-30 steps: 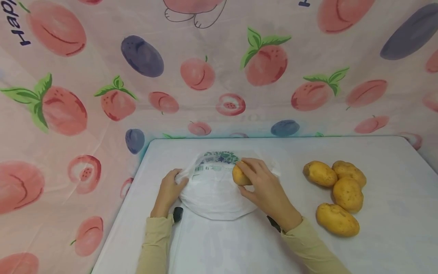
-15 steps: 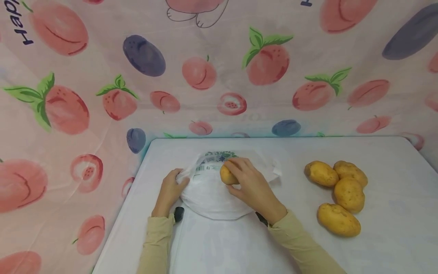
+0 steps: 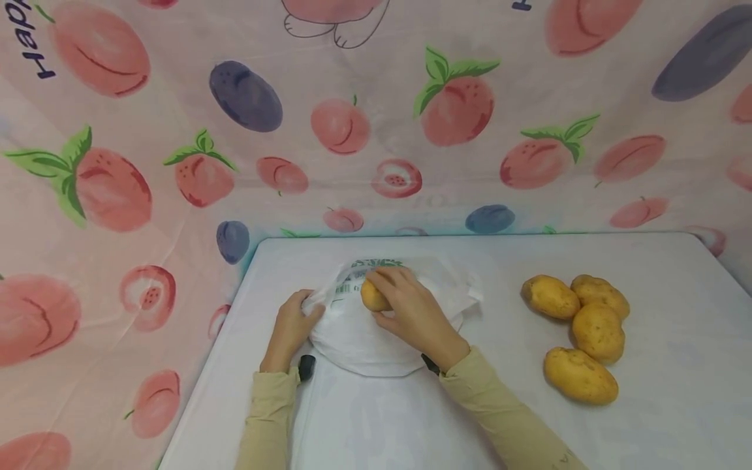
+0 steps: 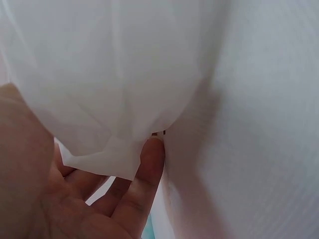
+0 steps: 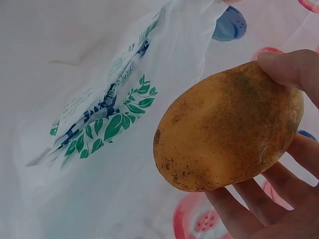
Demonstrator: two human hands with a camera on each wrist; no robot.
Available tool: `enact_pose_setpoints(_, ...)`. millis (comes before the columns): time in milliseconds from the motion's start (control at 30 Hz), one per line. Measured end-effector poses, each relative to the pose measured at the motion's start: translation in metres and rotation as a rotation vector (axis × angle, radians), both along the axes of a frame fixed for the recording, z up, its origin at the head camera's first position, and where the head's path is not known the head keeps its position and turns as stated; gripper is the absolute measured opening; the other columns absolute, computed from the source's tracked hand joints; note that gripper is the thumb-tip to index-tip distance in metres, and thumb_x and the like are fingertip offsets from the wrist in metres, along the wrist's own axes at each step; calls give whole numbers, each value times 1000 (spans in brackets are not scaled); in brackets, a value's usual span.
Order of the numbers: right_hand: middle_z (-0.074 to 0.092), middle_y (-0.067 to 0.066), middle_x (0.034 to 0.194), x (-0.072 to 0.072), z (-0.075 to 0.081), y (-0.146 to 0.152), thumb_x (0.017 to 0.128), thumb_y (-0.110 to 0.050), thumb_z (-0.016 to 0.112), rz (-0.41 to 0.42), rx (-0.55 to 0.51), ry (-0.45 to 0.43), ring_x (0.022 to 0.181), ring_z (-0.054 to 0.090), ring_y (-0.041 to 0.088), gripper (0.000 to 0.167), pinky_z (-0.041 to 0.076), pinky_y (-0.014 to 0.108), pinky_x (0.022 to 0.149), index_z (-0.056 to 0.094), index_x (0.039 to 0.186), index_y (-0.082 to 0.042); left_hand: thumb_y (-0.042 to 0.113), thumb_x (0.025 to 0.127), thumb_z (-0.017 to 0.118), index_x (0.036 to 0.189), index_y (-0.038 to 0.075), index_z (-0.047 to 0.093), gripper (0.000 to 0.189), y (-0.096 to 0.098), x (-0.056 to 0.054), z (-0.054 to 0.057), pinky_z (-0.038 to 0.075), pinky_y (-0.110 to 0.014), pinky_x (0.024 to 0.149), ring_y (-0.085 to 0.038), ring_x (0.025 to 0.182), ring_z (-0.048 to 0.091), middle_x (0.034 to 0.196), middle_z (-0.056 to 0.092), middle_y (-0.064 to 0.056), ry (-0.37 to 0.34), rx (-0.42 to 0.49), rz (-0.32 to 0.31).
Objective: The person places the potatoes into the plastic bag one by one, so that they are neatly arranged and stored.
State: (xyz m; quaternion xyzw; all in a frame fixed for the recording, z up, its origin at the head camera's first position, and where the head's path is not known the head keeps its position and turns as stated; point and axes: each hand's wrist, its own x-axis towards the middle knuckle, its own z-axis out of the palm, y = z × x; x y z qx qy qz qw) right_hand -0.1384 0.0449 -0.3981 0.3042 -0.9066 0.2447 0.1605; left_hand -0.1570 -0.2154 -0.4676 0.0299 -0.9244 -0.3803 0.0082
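Note:
Between the thumb and fingers of my right hand [image 3: 414, 313] is a yellow potato [image 5: 224, 129], held over a white plastic bag [image 3: 370, 346]. The right wrist view shows dark specks on its skin and the bag's green leaf print behind it. My left hand [image 3: 292, 329] grips the bag's left edge, thumb on the near side. In the left wrist view the bag's thin film [image 4: 109, 89] hides part of that hand. What lies inside the bag cannot be seen.
Several loose potatoes [image 3: 598, 333] lie in a group on the right of the white table [image 3: 675, 418]. A fruit-printed cloth [image 3: 399, 111] hangs behind and to the left of the table. Dark wrist pieces [image 3: 306, 367] sit at the cuffs.
My right hand has carried the potato leftward across the bag, from its right part to about its middle. The left hand keeps its grip in the same place.

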Motion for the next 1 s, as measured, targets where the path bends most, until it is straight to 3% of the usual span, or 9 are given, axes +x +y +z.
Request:
enact_pose_setpoints(333, 59, 9, 131, -13, -5, -13, 79, -17, 83, 0, 27, -26, 123, 53, 26, 57, 55, 41, 92, 61, 131, -10, 18, 94, 65, 131, -4, 56, 43, -1, -1, -2, 41, -54, 107, -40, 125, 54, 134, 58, -24, 16, -4, 3)
enact_pose_setpoints(1000, 59, 12, 132, -42, -27, -40, 80, -13, 83, 17, 78, -71, 125, 53, 28, 55, 47, 40, 104, 61, 130, -5, 19, 94, 65, 130, -2, 57, 42, -1, -2, -2, 43, -54, 105, -38, 123, 56, 132, 59, -23, 1, 15, -1)
